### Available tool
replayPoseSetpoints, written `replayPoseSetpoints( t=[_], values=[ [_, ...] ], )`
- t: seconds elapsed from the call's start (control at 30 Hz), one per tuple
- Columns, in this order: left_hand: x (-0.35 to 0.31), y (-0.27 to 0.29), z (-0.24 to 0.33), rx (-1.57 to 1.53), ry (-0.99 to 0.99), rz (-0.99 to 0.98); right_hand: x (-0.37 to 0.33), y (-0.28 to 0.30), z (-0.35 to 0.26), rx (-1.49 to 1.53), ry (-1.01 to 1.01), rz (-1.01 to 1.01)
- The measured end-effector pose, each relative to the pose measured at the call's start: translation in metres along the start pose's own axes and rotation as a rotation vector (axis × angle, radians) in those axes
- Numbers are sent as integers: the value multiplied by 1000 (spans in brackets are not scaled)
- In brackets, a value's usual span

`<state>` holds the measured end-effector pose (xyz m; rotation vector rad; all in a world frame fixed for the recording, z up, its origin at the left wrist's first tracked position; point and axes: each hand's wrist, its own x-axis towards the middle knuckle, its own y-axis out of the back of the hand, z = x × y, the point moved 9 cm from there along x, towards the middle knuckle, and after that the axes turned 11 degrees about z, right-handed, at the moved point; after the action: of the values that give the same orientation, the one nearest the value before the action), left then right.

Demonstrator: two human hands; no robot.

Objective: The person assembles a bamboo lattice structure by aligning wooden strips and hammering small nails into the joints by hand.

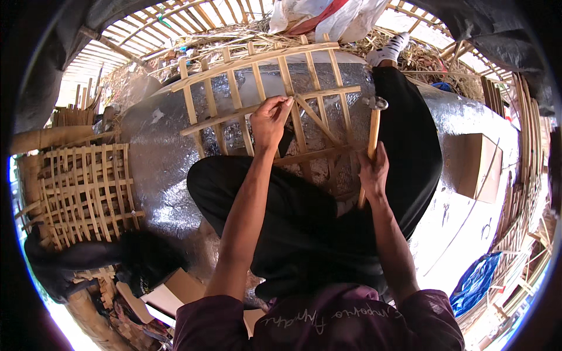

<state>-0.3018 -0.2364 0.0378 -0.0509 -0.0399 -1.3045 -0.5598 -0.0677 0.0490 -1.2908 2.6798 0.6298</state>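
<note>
A bamboo lattice frame (287, 76) of crossed slats lies before me, partly over my bent leg. My left hand (271, 124) is closed in a pinch at a crossing on its middle crossbar; whatever sits between the fingertips is too small to make out. From that crossing a short diagonal strip (318, 120) runs down to the right, toward the lower crossbar. My right hand (373, 171) is wrapped round the wooden handle of a hammer (374, 128). The hammer stands nearly upright, its metal head raised beside the lattice's right side and apart from the slats.
Shiny silver sheeting (155, 140) covers the surface beneath me. At left lies a woven bamboo panel (85, 190), with dark cloth (140, 257) below it. A cardboard box (477, 167) and blue plastic (477, 281) are at right, near long bamboo strips (530, 158). Straw lies behind the lattice.
</note>
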Motion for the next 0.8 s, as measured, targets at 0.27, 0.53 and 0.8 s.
replayPoseSetpoints(
  t=[0.27,0.53,0.8],
  values=[
    [2,-4,7,296,-320,-21,12,-22,4,-61,228,-60],
    [-2,-8,9,339,-430,-56,-1,-43,4,38,139,-164],
    [1,-13,5,369,-419,-104,-1,-42,-37,-207,380,-200]
  ],
)
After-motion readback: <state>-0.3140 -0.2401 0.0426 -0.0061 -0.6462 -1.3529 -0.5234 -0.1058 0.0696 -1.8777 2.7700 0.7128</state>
